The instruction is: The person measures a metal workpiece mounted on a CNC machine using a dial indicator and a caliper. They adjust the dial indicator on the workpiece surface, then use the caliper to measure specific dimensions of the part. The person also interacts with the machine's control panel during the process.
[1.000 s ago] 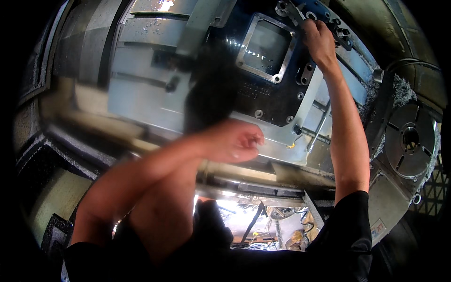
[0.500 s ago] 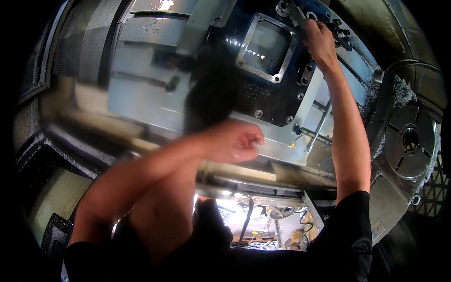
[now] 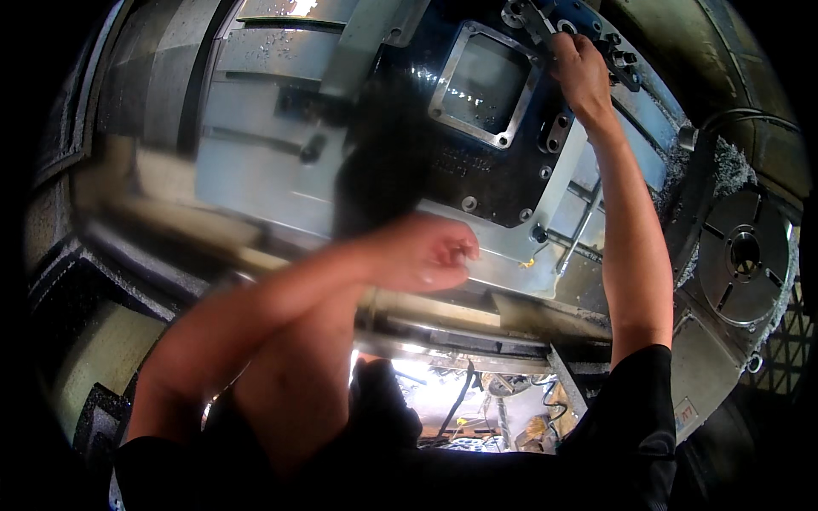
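My right hand (image 3: 584,75) reaches to the far right of a dark plate (image 3: 443,175). Its fingers are closed on a dark metal bar (image 3: 535,24) beside the bolts there; the fingertips are partly hidden. My left hand (image 3: 426,253) hangs in front of the plate's near edge, its forearm lying across my bent knee (image 3: 294,366). The fingers are loosely curled in, and nothing shows in them. A bright square frame (image 3: 437,111) surrounds an opening in the plate, left of my right hand. Several round holes run along the plate's edge.
The plate lies on a slotted metal machine table (image 3: 264,183). A thin rod (image 3: 581,228) lies near its right corner. Rightward stand a round slotted disc (image 3: 744,255), a cable (image 3: 750,112) and heaped metal chips (image 3: 731,166). A blurred dark shape (image 3: 383,162) covers part of the plate.
Both hands stay almost where they were, with the same grip on the right. A dark strip in the bright area near the bottom has shifted and bent.
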The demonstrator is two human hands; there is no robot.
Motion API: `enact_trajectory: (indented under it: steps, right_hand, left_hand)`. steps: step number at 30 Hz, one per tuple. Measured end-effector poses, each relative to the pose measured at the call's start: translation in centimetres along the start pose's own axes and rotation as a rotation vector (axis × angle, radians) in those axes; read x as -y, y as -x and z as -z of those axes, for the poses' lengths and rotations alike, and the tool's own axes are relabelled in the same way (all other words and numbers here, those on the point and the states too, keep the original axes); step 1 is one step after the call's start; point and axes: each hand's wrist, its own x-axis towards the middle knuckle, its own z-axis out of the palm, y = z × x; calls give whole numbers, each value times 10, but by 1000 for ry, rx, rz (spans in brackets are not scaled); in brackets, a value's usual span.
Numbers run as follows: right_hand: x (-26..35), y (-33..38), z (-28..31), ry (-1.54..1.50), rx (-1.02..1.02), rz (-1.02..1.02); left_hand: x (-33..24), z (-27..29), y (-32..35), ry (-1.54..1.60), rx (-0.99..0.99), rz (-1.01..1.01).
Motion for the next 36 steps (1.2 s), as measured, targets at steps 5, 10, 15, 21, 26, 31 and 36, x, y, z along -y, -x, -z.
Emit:
enact_trajectory:
  steps: [5,10,15,21,26,31,36]
  right_hand:
    - [6,1,3,-35,71,-94]
    - [7,1,3,-52,69,-95]
    - [10,3,1,-58,31,-88]
    - [10,2,1,-56,40,-87]
    - [9,3,0,-49,26,-66]
    - [0,-2,1,-26,38,-63]
    - [8,2,4,7,88,-124]
  left_hand:
    - [2,1,0,-3,7,11]
    - [3,0,0,13,2,-10]
    - [1,0,0,8,-1,2]
    - [2,1,0,19,-4,-7]
    - [1,1,0,2,-3,-3]
    - [0,1,-1,0,3,9]
    - [4,0,-1,-8,-1,19]
